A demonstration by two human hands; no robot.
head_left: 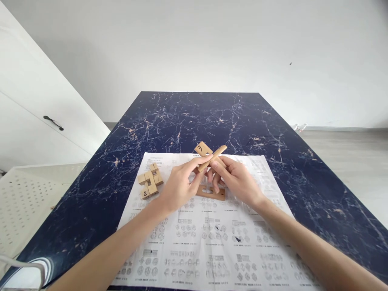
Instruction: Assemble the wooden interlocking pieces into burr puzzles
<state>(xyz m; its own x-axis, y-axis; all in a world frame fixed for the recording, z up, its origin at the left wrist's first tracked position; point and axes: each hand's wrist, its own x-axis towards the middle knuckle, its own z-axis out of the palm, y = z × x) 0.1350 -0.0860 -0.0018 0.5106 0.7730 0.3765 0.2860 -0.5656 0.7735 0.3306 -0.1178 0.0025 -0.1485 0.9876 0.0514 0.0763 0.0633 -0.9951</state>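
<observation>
Two flat wooden puzzle pieces (pixel 202 148) cross each other in an X above the paper, the rear one marked with a dark numeral. My left hand (pixel 181 182) pinches the crossed pieces from the left. From the right, my right hand (pixel 239 178) grips them with thumb and fingers. Below the hands, a slotted wooden piece (pixel 216 195) lies on the instruction sheet (pixel 194 218), partly covered by fingers. Left of my left hand rests a cluster of notched wooden pieces (pixel 150 180), one marked 3.
The printed sheet shows rows of puzzle diagrams and has small dark tears. It lies on a dark blue marbled table (pixel 194 117). A white cabinet (pixel 45 93) and a perforated white surface (pixel 27 202) stand at left. Behind the table is a pale wall (pixel 197 44).
</observation>
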